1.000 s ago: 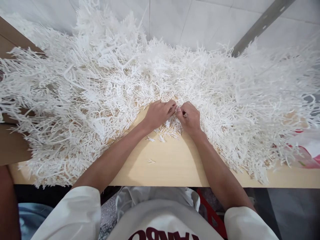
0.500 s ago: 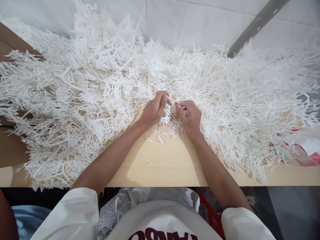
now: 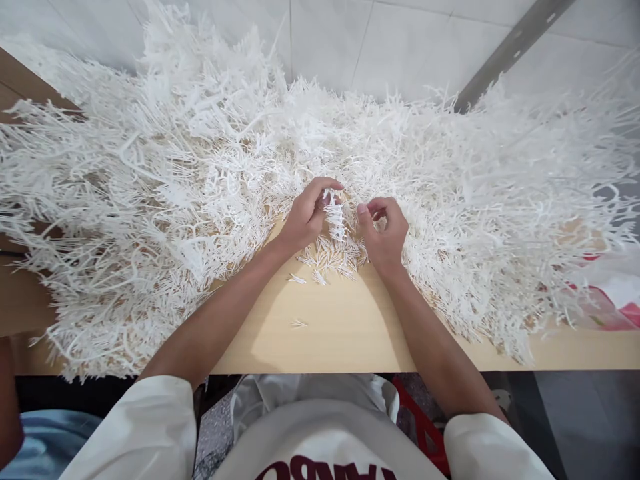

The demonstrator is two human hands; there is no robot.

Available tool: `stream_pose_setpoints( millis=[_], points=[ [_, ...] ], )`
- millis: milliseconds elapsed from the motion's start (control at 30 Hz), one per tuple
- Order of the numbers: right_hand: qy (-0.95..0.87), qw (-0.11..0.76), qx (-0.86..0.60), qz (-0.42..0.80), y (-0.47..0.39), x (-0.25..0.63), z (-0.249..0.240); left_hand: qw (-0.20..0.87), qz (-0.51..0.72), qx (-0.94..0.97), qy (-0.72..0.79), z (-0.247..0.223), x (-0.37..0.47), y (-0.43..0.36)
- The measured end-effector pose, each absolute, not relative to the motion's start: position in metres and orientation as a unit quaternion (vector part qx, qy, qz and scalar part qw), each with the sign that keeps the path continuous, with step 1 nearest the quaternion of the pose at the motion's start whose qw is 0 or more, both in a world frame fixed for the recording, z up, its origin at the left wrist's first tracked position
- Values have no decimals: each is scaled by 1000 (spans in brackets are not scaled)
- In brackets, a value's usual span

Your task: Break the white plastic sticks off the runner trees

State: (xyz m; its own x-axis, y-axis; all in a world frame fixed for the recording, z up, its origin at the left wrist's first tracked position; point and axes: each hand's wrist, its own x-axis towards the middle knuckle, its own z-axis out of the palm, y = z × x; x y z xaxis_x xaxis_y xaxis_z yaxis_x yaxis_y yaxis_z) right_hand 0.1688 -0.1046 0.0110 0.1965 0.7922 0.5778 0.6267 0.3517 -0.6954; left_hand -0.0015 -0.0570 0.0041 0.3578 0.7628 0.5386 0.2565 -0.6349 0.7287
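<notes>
My left hand (image 3: 311,212) holds a white branched plastic piece (image 3: 335,217) with rows of thin prongs. It hangs down beside the thumb, and my index finger reaches out above it. A short gap to the right, my right hand (image 3: 385,227) has thumb and forefinger curled together in a pinch. Whatever lies between those fingertips is too small or hidden to make out. Below both hands, a scatter of small white prongs (image 3: 330,260) lies on the wooden table (image 3: 325,343). A large heap of similar white branched pieces (image 3: 200,153) surrounds my hands on the left, back and right.
A brown cardboard box (image 3: 25,287) stands at the left edge. Clear plastic with pink and red parts (image 3: 607,300) lies at the right. A grey metal post (image 3: 510,57) slants before the tiled wall (image 3: 400,47). Another person's arm (image 3: 9,400) shows at lower left.
My right hand has drawn slightly right, widening the gap between the hands. My left index finger has straightened, and the branched piece shows more plainly.
</notes>
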Motion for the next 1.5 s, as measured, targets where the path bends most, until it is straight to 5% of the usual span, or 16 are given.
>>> stream_pose_setpoints(
  millis=[267,600,900,1500],
  points=[
    [-756,425,-483,121,-102,170,6,184,525,780,287,-7,1,-49],
    [-698,493,-518,38,-102,168,3,262,471,765,352,7,0,-57],
    [-685,488,-530,105,-104,169,7,205,443,805,336,0,4,-52],
    [-627,610,-484,33,-106,170,-5,171,447,828,293,-5,11,-54]
  ],
)
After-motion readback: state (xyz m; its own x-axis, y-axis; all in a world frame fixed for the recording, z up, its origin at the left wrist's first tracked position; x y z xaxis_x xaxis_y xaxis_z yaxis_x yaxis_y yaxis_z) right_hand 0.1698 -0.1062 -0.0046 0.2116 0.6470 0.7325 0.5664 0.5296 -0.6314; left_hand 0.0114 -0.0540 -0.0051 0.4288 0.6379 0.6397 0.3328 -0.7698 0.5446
